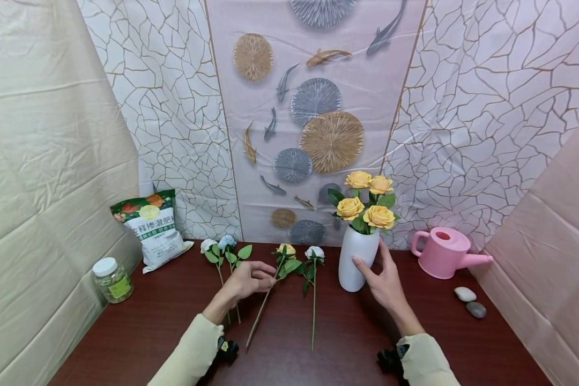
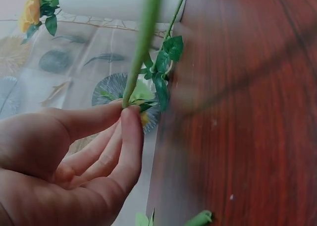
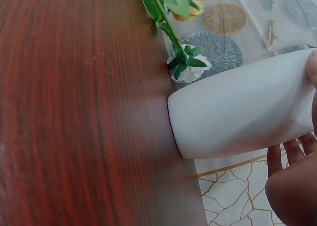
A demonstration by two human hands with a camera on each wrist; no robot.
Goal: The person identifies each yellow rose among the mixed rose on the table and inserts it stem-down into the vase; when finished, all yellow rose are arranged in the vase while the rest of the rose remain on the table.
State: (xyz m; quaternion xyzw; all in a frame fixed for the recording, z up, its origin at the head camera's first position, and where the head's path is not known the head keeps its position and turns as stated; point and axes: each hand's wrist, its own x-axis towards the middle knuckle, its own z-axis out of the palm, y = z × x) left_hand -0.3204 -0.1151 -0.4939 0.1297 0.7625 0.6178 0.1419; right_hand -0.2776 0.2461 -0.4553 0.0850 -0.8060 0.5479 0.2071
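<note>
My left hand (image 1: 248, 280) pinches the green stem (image 2: 141, 52) of a yellow rose (image 1: 287, 249) between thumb and fingertips. The stem slants down toward the front of the table. With thumb and fingers on either side, my right hand (image 1: 386, 281) holds a white vase (image 1: 356, 260), which stands upright on the table. Several yellow roses (image 1: 350, 208) with green leaves rise from its mouth. Between the hands lies a white rose (image 1: 314, 253), its stem pointing toward me. To the left of my left hand are another white rose (image 1: 208, 245) and a blue rose (image 1: 227, 242), their stems partly hidden.
A pink watering can (image 1: 444, 253) is at the right, with a white stone (image 1: 465, 294) and a grey stone (image 1: 476, 310) in front. At the left stand a fertilizer bag (image 1: 156, 230) and a white-lidded jar (image 1: 113, 281). Patterned cloth (image 1: 289, 203) hangs behind the dark table (image 1: 347, 343).
</note>
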